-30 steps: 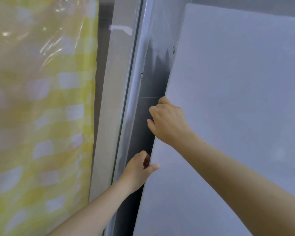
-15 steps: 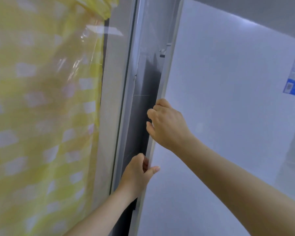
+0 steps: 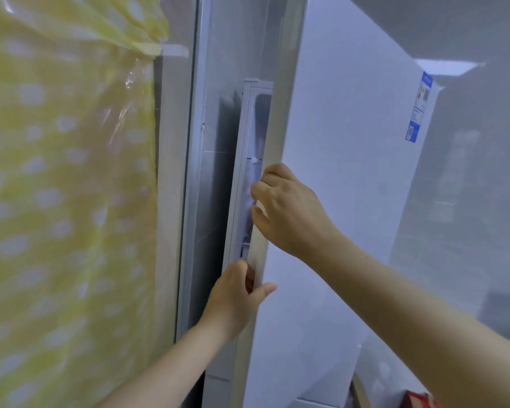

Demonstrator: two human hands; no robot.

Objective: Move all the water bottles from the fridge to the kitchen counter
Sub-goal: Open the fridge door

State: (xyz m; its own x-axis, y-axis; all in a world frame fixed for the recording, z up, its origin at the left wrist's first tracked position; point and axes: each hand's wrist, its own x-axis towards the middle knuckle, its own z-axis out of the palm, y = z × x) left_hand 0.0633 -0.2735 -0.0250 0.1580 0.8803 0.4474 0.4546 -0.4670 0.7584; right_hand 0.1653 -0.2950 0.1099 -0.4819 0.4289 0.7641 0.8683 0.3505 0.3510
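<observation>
Head view: left hand [image 3: 233,298] and right hand [image 3: 286,207] curled on fridge door [image 3: 336,201] edge

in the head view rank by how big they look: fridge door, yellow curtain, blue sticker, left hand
1. fridge door and yellow curtain: both huge and cropped, too close to rank
2. left hand, nearer the camera
3. blue sticker

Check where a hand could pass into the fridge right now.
Only the narrow gap between white fridge door edge and grey fridge frame. Left hand and right hand crowd its middle; above them it's free.
</observation>
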